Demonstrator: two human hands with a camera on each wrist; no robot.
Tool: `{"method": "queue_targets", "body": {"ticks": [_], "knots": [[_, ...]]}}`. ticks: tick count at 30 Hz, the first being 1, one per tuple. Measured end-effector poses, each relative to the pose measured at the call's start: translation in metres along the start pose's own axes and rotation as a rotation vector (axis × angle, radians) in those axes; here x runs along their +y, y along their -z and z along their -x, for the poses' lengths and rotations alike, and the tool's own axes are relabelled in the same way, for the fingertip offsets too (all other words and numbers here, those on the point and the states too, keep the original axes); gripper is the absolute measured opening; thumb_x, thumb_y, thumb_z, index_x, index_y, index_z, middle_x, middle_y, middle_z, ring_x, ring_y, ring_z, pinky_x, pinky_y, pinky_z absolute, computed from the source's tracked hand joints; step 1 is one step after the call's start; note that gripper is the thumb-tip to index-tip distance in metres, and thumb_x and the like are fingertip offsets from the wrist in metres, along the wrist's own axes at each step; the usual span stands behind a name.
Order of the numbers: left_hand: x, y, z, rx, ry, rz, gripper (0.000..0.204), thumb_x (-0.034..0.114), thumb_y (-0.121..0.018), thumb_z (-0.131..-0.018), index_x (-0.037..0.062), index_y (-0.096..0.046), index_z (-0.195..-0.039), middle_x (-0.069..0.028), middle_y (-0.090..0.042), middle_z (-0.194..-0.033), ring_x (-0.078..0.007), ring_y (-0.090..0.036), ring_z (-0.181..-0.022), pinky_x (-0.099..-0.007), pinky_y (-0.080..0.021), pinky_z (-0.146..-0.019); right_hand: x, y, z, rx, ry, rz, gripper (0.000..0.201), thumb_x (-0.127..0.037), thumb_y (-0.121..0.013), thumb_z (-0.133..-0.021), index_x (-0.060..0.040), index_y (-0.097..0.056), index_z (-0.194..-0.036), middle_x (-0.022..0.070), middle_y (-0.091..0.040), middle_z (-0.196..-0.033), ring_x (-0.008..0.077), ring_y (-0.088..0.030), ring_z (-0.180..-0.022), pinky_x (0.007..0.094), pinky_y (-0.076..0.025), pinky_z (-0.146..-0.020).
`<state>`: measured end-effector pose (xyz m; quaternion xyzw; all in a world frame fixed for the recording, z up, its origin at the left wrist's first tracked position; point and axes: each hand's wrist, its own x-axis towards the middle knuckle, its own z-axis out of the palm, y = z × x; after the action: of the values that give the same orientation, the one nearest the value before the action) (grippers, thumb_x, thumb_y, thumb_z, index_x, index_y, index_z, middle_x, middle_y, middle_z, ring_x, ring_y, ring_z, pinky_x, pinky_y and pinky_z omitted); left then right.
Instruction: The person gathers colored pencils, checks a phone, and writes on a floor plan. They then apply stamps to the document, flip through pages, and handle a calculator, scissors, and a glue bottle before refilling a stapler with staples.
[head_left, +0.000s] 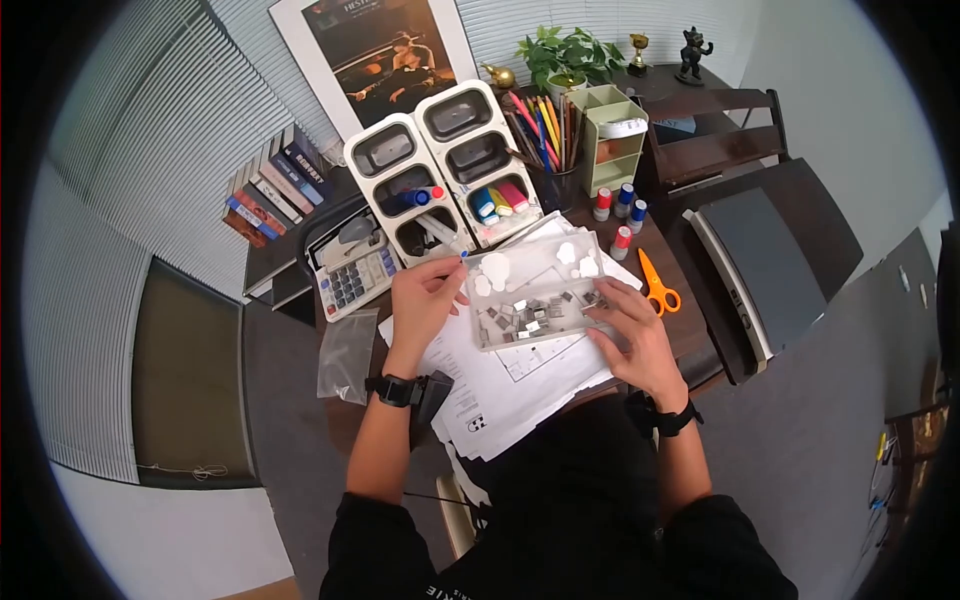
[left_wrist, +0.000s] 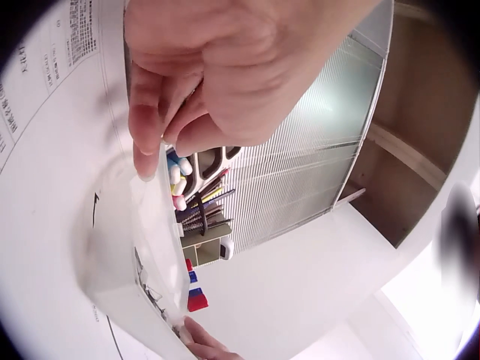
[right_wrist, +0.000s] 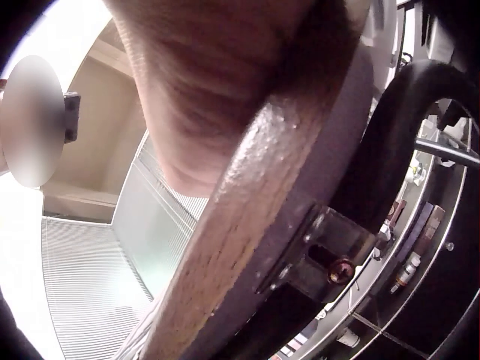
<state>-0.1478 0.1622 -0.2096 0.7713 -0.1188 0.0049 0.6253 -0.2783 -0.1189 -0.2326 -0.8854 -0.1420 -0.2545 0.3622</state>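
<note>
A clear plastic box point(head_left: 535, 338) with metal clips point(head_left: 530, 318) and white pieces point(head_left: 495, 270) in it stands over papers on the table. My left hand point(head_left: 425, 305) pinches the box's upper left edge between thumb and fingertips; in the left wrist view the left hand point(left_wrist: 217, 67) grips the edge of the translucent box point(left_wrist: 124, 247). My right hand point(head_left: 640, 345) has curved fingers at the box's right side, the fingertips on its edge. The right wrist view shows the right hand's wrist point(right_wrist: 195, 97) beside the wooden table edge point(right_wrist: 225, 232), its fingers hidden.
Behind the box stands a white organizer point(head_left: 410, 125) with erasers and markers. Orange scissors point(head_left: 658, 285) and red and blue glue bottles point(head_left: 622, 240) lie or stand to the right. A calculator point(head_left: 355, 280) and a plastic bag point(head_left: 347, 355) are at the left; printed papers point(head_left: 480, 400) are in front.
</note>
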Motion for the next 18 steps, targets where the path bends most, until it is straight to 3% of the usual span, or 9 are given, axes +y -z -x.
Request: {"method": "queue_targets", "body": {"ticks": [5, 11, 13, 16, 18], "knots": [[-0.002, 0.0, 0.0, 0.014, -0.039, 0.094, 0.022, 0.005, -0.07, -0.092, -0.0085, -0.068, -0.109, -0.0115, -0.072, -0.085, -0.0148, -0.068, -0.064, -0.0227, -0.048, -0.049, 0.003, 0.001, 0.003, 0.013, -0.009, -0.01, 0.021, -0.009, -0.078, -0.078, -0.003, -0.075, -0.098, 0.0155, -0.063, -0.134, 0.0359, -0.055, -0.128, 0.0442, -0.045, -0.104], [0.003, -0.001, 0.004, -0.102, -0.153, 0.145, 0.013, 0.002, -0.073, -0.089, -0.0058, -0.071, -0.1, -0.0074, -0.068, -0.089, -0.0112, -0.064, -0.063, -0.0203, -0.048, -0.052, 0.006, 0.001, 0.004, 0.036, 0.021, -0.018, 0.021, -0.009, -0.078, -0.078, -0.0035, -0.074, -0.097, 0.0143, -0.064, -0.131, 0.0352, -0.056, -0.126, 0.0434, -0.046, -0.103], [0.008, 0.002, 0.006, -0.128, -0.089, 0.135, 0.01, -0.001, -0.073, -0.088, -0.0051, -0.072, -0.097, -0.0068, -0.066, -0.091, -0.0108, -0.063, -0.069, -0.0212, -0.048, -0.057, 0.007, 0.001, 0.004, 0.045, 0.017, 0.0, 0.021, -0.01, -0.078, -0.077, -0.0033, -0.074, -0.097, 0.0147, -0.065, -0.129, 0.0353, -0.057, -0.125, 0.0435, -0.046, -0.103], [0.004, 0.003, 0.003, -0.175, -0.278, 0.062, 0.013, -0.002, -0.076, -0.085, -0.0031, -0.072, -0.097, -0.007, -0.066, -0.096, -0.0089, -0.06, -0.082, -0.0226, -0.046, -0.067, 0.007, 0.002, 0.003, 0.048, 0.031, -0.028, 0.023, -0.009, -0.078, -0.078, -0.0023, -0.073, -0.099, 0.0155, -0.066, -0.128, 0.0352, -0.057, -0.125, 0.0433, -0.047, -0.103], [0.001, 0.006, 0.001, -0.225, -0.282, 0.061, 0.015, -0.001, -0.077, -0.083, -0.0017, -0.073, -0.097, -0.0063, -0.066, -0.098, -0.0085, -0.058, -0.081, -0.0219, -0.044, -0.065, 0.007, 0.003, 0.004, 0.056, 0.006, -0.051, 0.023, -0.009, -0.078, -0.078, -0.0018, -0.073, -0.099, 0.0154, -0.066, -0.128, 0.035, -0.057, -0.125, 0.0429, -0.047, -0.103]]}}
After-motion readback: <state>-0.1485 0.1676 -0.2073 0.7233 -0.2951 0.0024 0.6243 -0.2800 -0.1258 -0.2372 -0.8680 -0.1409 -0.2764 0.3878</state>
